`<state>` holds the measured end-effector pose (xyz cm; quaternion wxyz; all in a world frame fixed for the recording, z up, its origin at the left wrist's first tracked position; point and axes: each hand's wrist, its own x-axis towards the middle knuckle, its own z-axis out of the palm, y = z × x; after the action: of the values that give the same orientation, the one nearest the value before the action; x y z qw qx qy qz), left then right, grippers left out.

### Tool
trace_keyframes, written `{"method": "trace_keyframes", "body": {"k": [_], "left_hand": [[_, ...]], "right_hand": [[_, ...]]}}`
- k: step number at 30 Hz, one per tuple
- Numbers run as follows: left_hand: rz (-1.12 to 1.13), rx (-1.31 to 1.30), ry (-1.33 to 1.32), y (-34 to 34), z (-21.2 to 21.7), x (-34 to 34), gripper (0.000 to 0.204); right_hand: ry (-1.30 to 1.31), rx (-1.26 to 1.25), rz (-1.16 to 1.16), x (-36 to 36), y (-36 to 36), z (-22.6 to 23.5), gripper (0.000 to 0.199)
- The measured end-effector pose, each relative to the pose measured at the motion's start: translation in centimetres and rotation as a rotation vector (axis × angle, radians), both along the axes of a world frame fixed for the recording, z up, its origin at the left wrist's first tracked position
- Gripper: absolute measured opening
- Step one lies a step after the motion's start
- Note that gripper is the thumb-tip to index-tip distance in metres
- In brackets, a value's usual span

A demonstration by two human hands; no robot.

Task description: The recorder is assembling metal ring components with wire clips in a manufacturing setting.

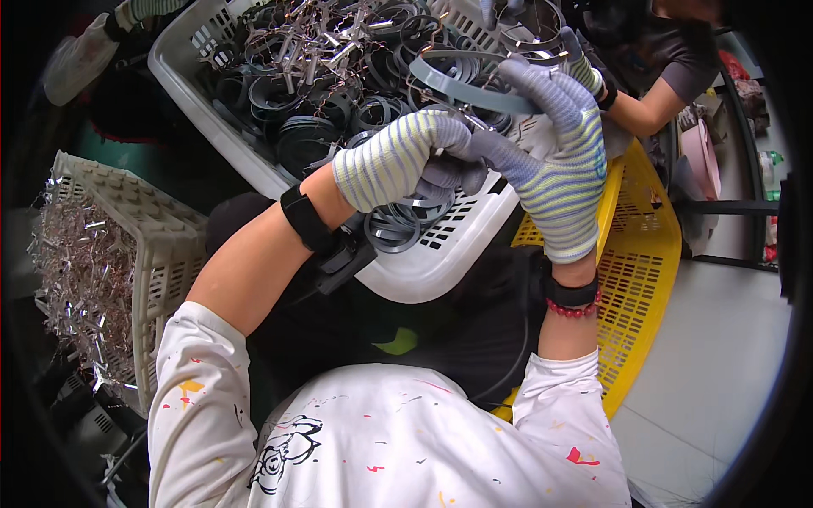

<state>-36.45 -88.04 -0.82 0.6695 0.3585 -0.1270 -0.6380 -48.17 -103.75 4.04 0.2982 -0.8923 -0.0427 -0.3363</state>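
My left hand [405, 157] and my right hand [555, 165] wear striped, grey-tipped knit gloves and meet above a white basket [432, 275]. Between the thumb and fingers of my right hand is a grey band ring [461, 82], a flat hoop with a small metal piece at its lower side. My left fingers are curled closed at that metal piece, and their exact grip is partly hidden. Below them, the basket holds many similar grey band rings [309, 140] and a heap of shiny metal pieces with copper-coloured wires [318, 46].
On the left stands a pale crate [161, 229] full of wired metal pieces. A yellow basket [631, 313] is beside my right arm. Across the basket, another person's gloved hand [583, 63] is near another ring; one more gloved hand [152, 8] shows at the upper left.
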Motion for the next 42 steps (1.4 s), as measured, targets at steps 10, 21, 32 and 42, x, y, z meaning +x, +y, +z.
{"method": "trace_keyframes", "body": {"k": [10, 21, 32, 42], "left_hand": [[0.562, 0.064, -0.385, -3.9, -3.9, 0.0, 0.017], [-0.025, 0.094, -0.122, -0.4, -0.1, 0.2, 0.026], [0.145, -0.054, -0.363, -0.5, -0.5, 1.6, 0.021], [0.538, -0.230, -0.175, 1.7, -0.3, 5.7, 0.020]], "right_hand": [[-0.023, 0.093, -0.005, 1.3, -0.1, -1.4, 0.099], [0.222, 0.326, -0.047, 0.6, 0.1, -1.7, 0.071], [0.096, 0.135, 0.025, 1.1, -1.6, -2.4, 0.065], [1.404, -0.536, 0.191, 9.6, 0.8, -14.1, 0.078]]}}
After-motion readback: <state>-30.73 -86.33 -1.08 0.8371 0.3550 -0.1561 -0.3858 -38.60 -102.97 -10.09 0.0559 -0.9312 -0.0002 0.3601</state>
